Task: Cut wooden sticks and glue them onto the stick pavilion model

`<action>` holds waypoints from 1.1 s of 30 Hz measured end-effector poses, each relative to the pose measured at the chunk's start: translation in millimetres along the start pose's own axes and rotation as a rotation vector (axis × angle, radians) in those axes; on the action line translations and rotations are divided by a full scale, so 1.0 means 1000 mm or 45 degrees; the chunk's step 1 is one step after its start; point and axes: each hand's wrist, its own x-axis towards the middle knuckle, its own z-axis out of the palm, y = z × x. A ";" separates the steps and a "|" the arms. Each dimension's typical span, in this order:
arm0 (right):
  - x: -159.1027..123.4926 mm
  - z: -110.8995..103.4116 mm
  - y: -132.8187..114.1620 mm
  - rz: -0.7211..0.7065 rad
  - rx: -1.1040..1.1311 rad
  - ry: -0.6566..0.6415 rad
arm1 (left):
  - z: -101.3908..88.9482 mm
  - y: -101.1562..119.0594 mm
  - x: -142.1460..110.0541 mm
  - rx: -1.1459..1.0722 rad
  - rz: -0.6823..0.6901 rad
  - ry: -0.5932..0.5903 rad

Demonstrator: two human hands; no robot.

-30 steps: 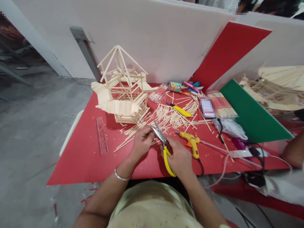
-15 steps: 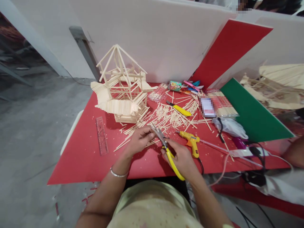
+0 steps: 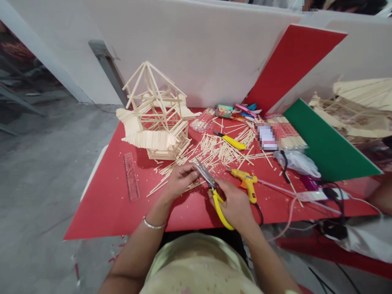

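My right hand (image 3: 234,202) grips a pair of scissors (image 3: 221,212) by the yellow handles, the metal blades pointing up and left. Close to the blade tips, my left hand (image 3: 181,179) is closed in a pinch; whatever sits between its fingers is too small to make out. Just beyond both hands lies a heap of thin wooden sticks (image 3: 217,149), many cut short. A model house (image 3: 153,139) built of such sticks stands behind my left hand, with an open pointed roof frame. Right of my right hand rests a yellow glue gun (image 3: 248,183).
A clear ruler (image 3: 131,177) lies left on the red table (image 3: 101,212). A yellow utility knife (image 3: 233,141) rests on the sticks. Packed sticks (image 3: 289,132), a plastic bag (image 3: 301,163), a power strip (image 3: 315,196) with cords and a green board (image 3: 337,151) occupy the right side.
The scissor handles swung apart from my earlier grip and have drawn a little closer again. My left hand stays near the blades. The camera view has shifted slightly.
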 end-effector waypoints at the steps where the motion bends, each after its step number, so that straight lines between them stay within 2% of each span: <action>1: 0.000 0.001 -0.002 0.003 -0.061 0.026 | 0.001 0.000 0.000 0.025 0.015 0.027; 6: 0.004 0.005 -0.009 0.044 -0.225 0.067 | 0.008 -0.001 0.001 0.106 0.092 0.187; 13: 0.007 0.009 -0.012 0.049 -0.286 0.064 | 0.013 0.002 -0.001 0.176 0.123 0.285; 20: 0.006 0.010 -0.012 0.065 -0.290 0.031 | 0.012 0.007 -0.002 0.322 0.204 0.228; 25: 0.004 0.009 -0.012 0.076 -0.306 0.023 | 0.014 0.004 -0.002 0.403 0.217 0.280; 33: 0.004 0.010 -0.013 0.084 -0.264 -0.016 | 0.015 0.005 -0.002 0.434 0.239 0.281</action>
